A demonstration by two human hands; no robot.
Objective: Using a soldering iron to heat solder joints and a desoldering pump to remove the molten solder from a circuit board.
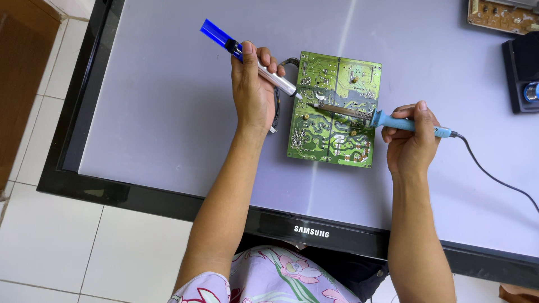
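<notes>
A green circuit board (334, 130) lies solder side up on a flat grey screen panel (168, 112). My left hand (252, 92) grips a solder sucker (250, 56) with a blue plunger and silver barrel; its white tip rests at the board's left part. My right hand (410, 140) holds a soldering iron (393, 122) by its light-blue handle. The iron's metal shaft reaches left across the board, and its tip meets the sucker's tip. A grey cord runs from the handle to the right.
The panel has a black frame (84, 185) and lies on a white tiled floor (67, 247). A dark soldering station (522, 73) stands at the right edge, a brown circuit board (502, 17) at the top right. Dark wires (277, 106) trail from the green board's left side.
</notes>
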